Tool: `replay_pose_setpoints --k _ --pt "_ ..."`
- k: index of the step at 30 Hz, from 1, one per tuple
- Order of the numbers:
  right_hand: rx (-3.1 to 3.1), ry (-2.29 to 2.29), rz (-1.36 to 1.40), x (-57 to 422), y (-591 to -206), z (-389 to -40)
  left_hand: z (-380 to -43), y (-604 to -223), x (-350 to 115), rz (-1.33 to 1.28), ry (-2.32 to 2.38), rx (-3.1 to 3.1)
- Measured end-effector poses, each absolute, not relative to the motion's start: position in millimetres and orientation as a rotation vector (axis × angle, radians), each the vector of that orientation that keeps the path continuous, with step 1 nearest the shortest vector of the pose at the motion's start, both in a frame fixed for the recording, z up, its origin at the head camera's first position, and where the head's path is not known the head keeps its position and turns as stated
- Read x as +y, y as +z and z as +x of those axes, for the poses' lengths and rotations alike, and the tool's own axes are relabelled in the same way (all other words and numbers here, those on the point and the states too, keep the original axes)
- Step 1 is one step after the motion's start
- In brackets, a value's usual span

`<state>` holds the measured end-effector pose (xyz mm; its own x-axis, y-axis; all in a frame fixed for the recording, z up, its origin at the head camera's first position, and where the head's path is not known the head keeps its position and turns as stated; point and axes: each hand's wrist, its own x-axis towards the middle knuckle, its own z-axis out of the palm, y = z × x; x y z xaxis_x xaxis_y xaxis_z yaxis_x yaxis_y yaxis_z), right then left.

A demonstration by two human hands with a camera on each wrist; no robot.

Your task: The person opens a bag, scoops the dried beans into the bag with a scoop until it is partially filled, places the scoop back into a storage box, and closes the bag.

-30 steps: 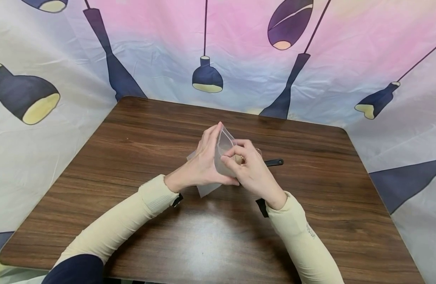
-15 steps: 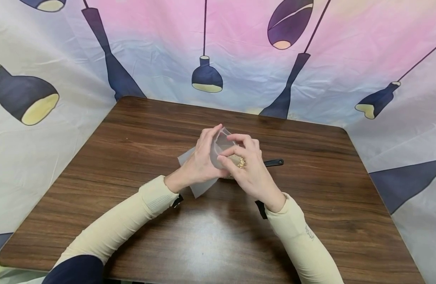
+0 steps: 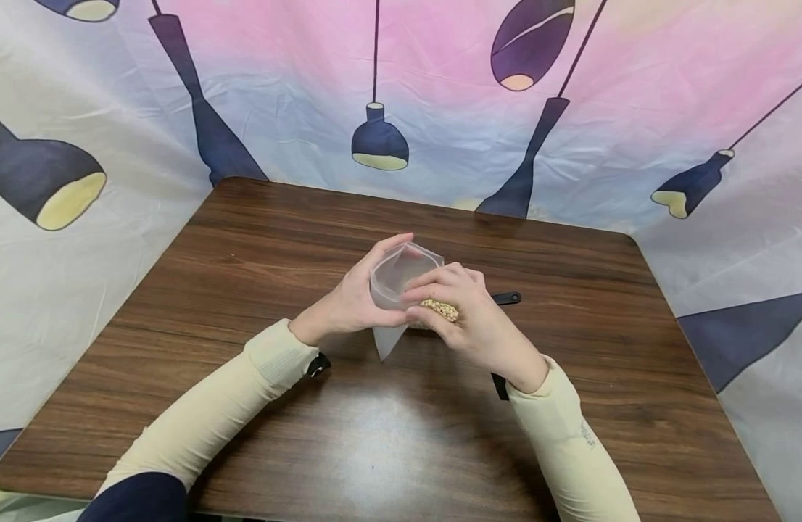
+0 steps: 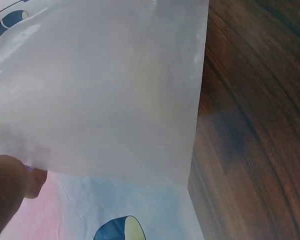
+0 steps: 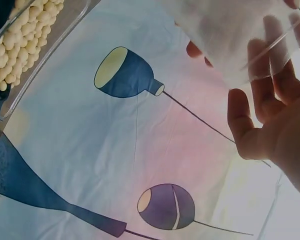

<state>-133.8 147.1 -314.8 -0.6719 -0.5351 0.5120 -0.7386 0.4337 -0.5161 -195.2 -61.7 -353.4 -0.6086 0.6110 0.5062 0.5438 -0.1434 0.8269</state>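
Observation:
A translucent plastic zip bag hangs over the middle of the table, its mouth spread wide toward me. My left hand holds the bag's left side, thumb below and fingers along the far rim. At the right edge of the mouth, my right hand pinches the film with its fingertips. The left wrist view is mostly filled by the bag's pale side. Pale beans, like soybeans, show between my right fingers and thumb; they lie behind the hand in a clear container.
A black handle sticks out to the right behind my right hand, its other end hidden. The brown wooden table reaches back to a curtain printed with lamps.
The bag's mouth has widened into a round opening. My left hand has shifted slightly left and turned, and my right hand has moved slightly right and down. More beans show.

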Motion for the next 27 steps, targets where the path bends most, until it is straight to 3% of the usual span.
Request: replay_pose_setpoints --k 4,10,13,20,27 --pt "-2.341 1.203 0.884 156 -312 -135 -193 -344 -62 1.323 1.898 2.036" --pt "-2.327 1.316 0.169 214 -319 -153 -197 -341 -65 1.303 1.914 2.1" --pt "-2.529 1.308 -0.061 244 -336 -159 -198 -339 -68 1.308 1.896 2.172" --pt "-3.024 1.398 -0.228 267 -372 -160 -201 -334 -72 1.297 1.866 2.257" --pt "-2.879 1.659 -0.286 263 -388 -161 -212 -346 -75 1.258 1.895 2.245"
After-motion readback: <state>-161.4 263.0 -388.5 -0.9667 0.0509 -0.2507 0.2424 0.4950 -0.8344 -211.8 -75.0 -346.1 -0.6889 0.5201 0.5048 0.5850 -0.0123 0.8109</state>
